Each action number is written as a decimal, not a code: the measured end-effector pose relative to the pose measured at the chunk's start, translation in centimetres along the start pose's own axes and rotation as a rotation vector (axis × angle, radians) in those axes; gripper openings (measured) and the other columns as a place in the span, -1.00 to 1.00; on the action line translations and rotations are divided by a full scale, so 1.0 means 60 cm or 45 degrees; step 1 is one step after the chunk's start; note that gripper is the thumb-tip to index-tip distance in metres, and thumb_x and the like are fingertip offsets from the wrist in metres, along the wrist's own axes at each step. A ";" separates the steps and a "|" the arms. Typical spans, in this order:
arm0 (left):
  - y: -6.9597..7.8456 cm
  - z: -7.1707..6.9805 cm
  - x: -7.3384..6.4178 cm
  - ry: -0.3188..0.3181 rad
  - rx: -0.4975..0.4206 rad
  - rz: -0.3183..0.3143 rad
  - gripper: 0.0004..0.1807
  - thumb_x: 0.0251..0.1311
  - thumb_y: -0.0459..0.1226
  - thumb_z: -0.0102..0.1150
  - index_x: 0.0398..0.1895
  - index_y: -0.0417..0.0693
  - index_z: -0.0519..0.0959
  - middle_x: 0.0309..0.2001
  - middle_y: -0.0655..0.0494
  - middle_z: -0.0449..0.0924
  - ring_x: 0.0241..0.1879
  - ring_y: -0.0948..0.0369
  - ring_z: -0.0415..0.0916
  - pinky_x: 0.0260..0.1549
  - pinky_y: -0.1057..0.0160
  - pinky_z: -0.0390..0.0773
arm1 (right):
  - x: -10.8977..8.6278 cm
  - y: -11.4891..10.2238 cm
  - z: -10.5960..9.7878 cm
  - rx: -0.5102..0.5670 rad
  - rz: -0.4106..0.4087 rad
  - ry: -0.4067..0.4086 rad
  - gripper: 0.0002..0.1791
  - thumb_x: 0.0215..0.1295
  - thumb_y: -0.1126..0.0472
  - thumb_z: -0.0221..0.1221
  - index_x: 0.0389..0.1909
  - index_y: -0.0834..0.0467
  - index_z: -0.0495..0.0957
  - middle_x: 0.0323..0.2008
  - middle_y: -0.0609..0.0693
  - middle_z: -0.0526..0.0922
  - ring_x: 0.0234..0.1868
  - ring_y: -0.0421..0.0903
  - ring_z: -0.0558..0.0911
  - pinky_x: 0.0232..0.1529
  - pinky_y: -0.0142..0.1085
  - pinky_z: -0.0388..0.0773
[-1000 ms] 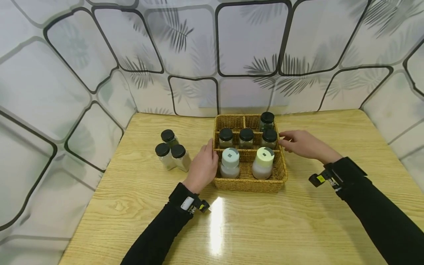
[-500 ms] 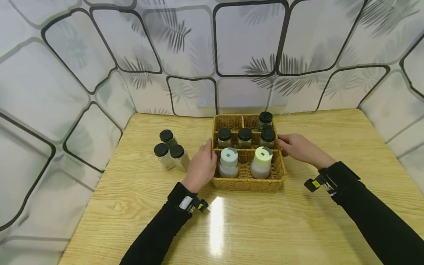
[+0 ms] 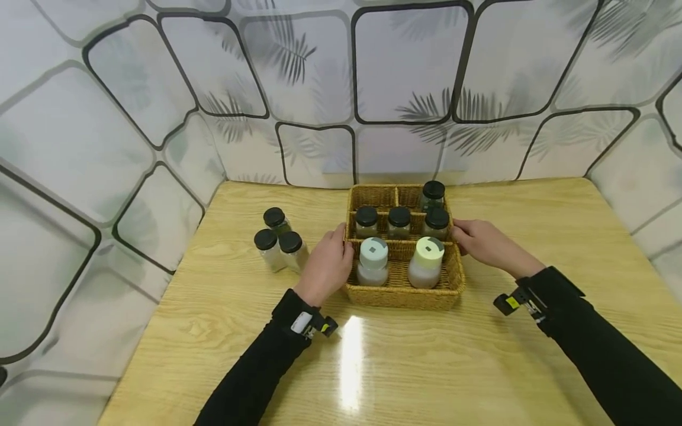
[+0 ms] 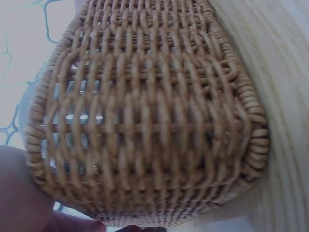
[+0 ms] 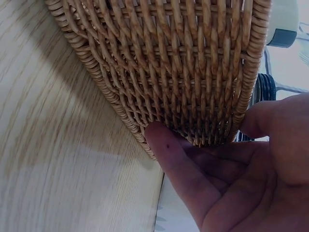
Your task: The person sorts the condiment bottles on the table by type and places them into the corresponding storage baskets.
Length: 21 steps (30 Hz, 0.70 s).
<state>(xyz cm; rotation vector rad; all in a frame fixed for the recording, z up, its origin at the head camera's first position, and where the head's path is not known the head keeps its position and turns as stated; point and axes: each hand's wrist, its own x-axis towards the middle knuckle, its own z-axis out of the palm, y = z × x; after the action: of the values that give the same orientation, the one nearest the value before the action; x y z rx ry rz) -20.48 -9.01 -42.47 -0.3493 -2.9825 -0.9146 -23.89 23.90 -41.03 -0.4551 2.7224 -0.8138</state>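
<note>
A wicker basket [image 3: 405, 298] with compartments sits on the table. My left hand [image 3: 326, 265] grips its left side, fingers pointing away along the wall; part of that hand [image 4: 19, 191] shows by the rim in the left wrist view. On the opposite side my right hand [image 3: 489, 244] holds the basket, thumb at the rim and fingers against the woven wall [image 5: 178, 72] in the right wrist view. Inside, black-lidded jars [image 3: 399, 218] fill the middle row, with another jar [image 3: 433, 192] back right. A blue-capped bottle [image 3: 373, 261] and a yellow-capped bottle [image 3: 427, 260] stand in front.
Three black-lidded jars [image 3: 277, 239] stand close together on the wooden table [image 3: 426, 361], left of the basket and near my left hand. A patterned cloth wall [image 3: 405, 65] rises behind the table and along both sides.
My right hand has come in from loosely bent fingers at the basket's right edge to a hold on that side. The left hand and the basket stay put.
</note>
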 end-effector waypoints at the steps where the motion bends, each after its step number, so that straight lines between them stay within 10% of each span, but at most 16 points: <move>1: 0.001 -0.001 0.000 0.002 0.000 0.003 -0.44 0.57 -0.18 -0.16 0.51 -0.27 0.22 0.27 -0.31 0.46 0.14 -0.10 0.56 0.03 -0.02 0.61 | 0.000 0.001 0.000 -0.008 -0.004 0.005 -0.55 0.66 0.07 -0.28 -0.19 0.21 0.54 -0.47 0.07 0.57 -0.33 0.01 0.66 -0.37 -0.18 0.38; 10: 0.014 -0.035 -0.016 0.139 0.102 0.064 -0.53 0.49 -0.21 0.01 0.33 -0.30 0.45 0.08 -0.23 0.57 -0.02 -0.07 0.62 -0.10 0.03 0.65 | -0.001 0.000 -0.001 -0.007 -0.009 0.000 -0.54 0.65 0.08 -0.29 -0.10 0.25 0.54 -0.45 0.10 0.59 -0.32 0.04 0.66 -0.38 -0.19 0.35; 16: 0.028 -0.098 -0.023 0.290 0.289 0.138 -0.60 0.44 -0.14 0.07 0.21 -0.15 0.59 -0.13 -0.02 0.68 -0.29 0.07 0.64 -0.49 0.13 0.62 | -0.003 -0.002 -0.003 0.001 -0.005 -0.011 -0.52 0.66 0.07 -0.30 -0.07 0.25 0.55 -0.43 0.13 0.61 -0.29 0.05 0.68 -0.39 -0.18 0.36; 21: 0.022 -0.158 -0.008 0.309 0.393 0.117 -0.57 0.44 -0.07 0.07 0.21 -0.13 0.59 -0.06 -0.05 0.68 -0.18 0.01 0.65 -0.41 0.02 0.65 | -0.004 -0.006 -0.004 0.002 -0.011 -0.007 -0.54 0.66 0.07 -0.30 -0.22 0.20 0.53 -0.43 0.12 0.60 -0.33 0.03 0.65 -0.40 -0.19 0.37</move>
<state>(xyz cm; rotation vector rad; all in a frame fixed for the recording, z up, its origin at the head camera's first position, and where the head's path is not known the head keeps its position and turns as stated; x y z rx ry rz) -20.33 -13.27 -33.89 -0.3371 -2.7940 -0.4412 -23.67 23.81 -40.58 -0.4687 2.7164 -0.8161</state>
